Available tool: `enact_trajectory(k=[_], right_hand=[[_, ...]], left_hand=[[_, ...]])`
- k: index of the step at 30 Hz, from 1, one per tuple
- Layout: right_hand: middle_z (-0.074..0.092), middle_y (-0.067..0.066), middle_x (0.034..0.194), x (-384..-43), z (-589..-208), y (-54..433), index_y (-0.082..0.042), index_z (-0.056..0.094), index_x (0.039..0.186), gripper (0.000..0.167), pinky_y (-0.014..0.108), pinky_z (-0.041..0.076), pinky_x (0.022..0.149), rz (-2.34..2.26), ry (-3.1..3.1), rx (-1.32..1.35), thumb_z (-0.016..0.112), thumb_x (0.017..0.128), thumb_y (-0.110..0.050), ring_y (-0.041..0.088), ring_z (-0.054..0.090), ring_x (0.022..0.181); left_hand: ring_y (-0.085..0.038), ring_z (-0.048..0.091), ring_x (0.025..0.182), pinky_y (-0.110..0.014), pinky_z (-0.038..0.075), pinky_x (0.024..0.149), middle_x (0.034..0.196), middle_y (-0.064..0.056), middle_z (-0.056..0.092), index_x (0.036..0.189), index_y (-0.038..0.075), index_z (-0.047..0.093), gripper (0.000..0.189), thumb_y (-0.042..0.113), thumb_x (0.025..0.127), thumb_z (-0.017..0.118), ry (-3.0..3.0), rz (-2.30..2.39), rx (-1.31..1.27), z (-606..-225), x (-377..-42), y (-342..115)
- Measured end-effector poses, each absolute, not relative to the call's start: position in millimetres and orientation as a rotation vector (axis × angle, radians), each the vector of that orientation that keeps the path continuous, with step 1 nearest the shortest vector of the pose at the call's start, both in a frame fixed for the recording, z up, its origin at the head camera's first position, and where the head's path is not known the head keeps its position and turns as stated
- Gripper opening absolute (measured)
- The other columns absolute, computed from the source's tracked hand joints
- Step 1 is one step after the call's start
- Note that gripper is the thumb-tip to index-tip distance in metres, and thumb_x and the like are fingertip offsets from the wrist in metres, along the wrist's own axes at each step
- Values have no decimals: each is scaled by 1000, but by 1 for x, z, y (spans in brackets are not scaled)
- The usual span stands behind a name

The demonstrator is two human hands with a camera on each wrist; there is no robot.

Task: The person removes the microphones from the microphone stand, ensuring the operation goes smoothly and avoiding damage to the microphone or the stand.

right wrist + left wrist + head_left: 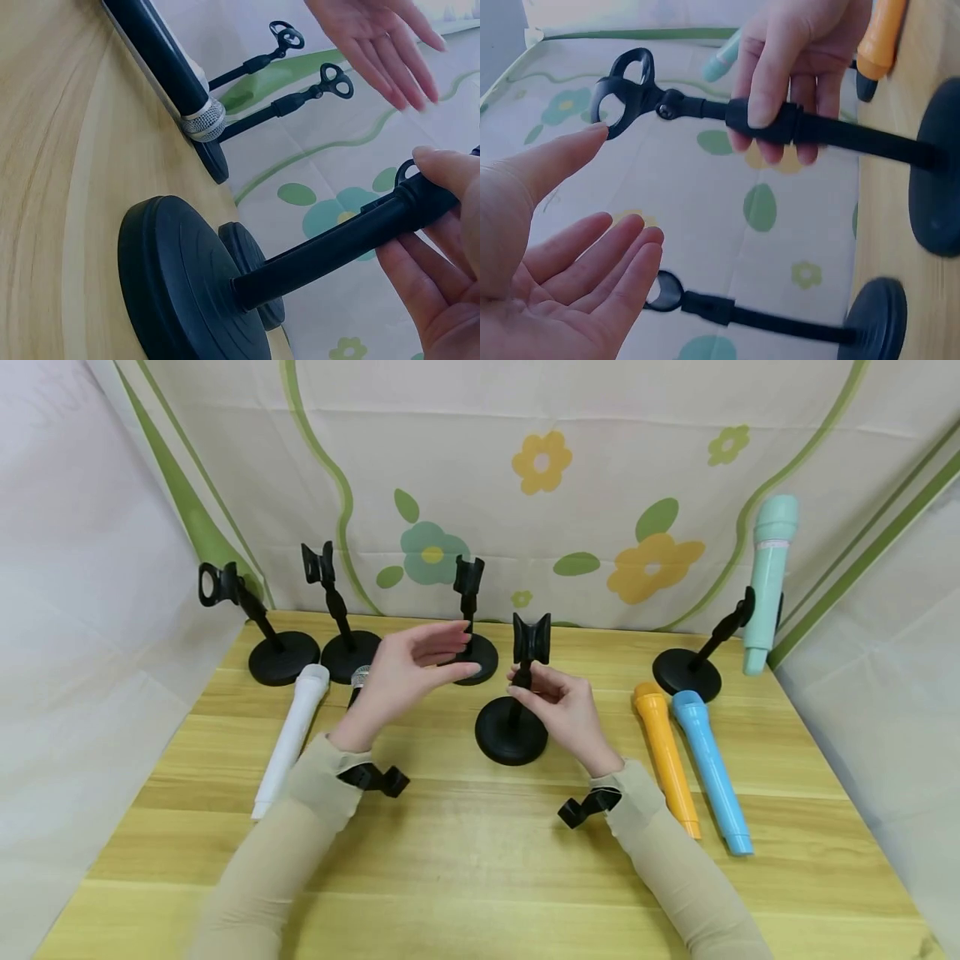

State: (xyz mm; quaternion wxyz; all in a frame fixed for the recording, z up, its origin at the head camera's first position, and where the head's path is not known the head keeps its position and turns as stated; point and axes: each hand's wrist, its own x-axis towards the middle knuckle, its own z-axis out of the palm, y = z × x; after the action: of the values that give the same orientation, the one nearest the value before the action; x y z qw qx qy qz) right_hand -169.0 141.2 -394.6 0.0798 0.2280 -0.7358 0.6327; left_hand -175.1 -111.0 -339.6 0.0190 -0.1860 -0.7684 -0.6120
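Observation:
My right hand [566, 710] pinches the post of a black desktop microphone stand [512, 739] between thumb and fingers, below its clip. The stand's round base is down on the table, and its forked clip [622, 94] holds no microphone. To the left of it, my left hand [405, 672] hovers empty, thumb and fingers extended and spread apart. In the head view a small gap separates its fingertips from the held stand. Behind the left hand stands another black stand [469, 578], partly covered. A black microphone [169, 64] with a silver mesh head lies near the left wrist, mostly hidden from the head camera.
Two more bare stands, one [282, 658] and another [350, 656], stand at the back left. A white microphone [291, 743] lies before them. On the right lie an orange microphone [666, 760] and a blue one [712, 772]. Behind these, a stand [686, 672] bears a mint microphone [770, 577].

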Motion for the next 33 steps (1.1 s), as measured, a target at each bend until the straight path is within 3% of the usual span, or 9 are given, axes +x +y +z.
enact_trajectory(k=[4, 9, 15, 33], right_hand=[[73, 17, 114, -168, -394, 141, 5, 70, 125, 32, 29, 58, 85, 1870, -2219, 671, 73, 93, 2, 36, 70, 102], [74, 17, 105, -167, -394, 143, 5, 70, 124, 33, 27, 59, 81, 1813, -2250, 636, 74, 93, 0, 28, 72, 94], [75, 13, 100, -169, -394, 143, 0, 74, 117, 24, 25, 58, 78, 1792, -2250, 672, 74, 93, -1, 23, 70, 86], [75, 13, 100, -170, -395, 143, 1, 73, 116, 22, 29, 59, 81, 1808, -2236, 699, 72, 94, 1, 32, 71, 91]], left_hand=[[-22, 65, 115, -37, 53, 98, 127, -7, 68, 137, 13, 65, 56, 20, 86, 86, -2328, -1985, -663, -341, -183, -90], [-24, 66, 113, -41, 52, 99, 124, -9, 69, 134, 8, 67, 53, 13, 85, 86, -2271, -2012, -722, -344, -190, -66], [-19, 71, 95, -35, 58, 88, 109, -5, 73, 120, 3, 72, 38, 8, 85, 85, -2243, -1980, -738, -346, -195, -48], [-15, 70, 78, -31, 59, 74, 86, 1, 74, 92, 9, 78, 12, 11, 84, 86, -2352, -1811, -648, -344, -201, -38]])
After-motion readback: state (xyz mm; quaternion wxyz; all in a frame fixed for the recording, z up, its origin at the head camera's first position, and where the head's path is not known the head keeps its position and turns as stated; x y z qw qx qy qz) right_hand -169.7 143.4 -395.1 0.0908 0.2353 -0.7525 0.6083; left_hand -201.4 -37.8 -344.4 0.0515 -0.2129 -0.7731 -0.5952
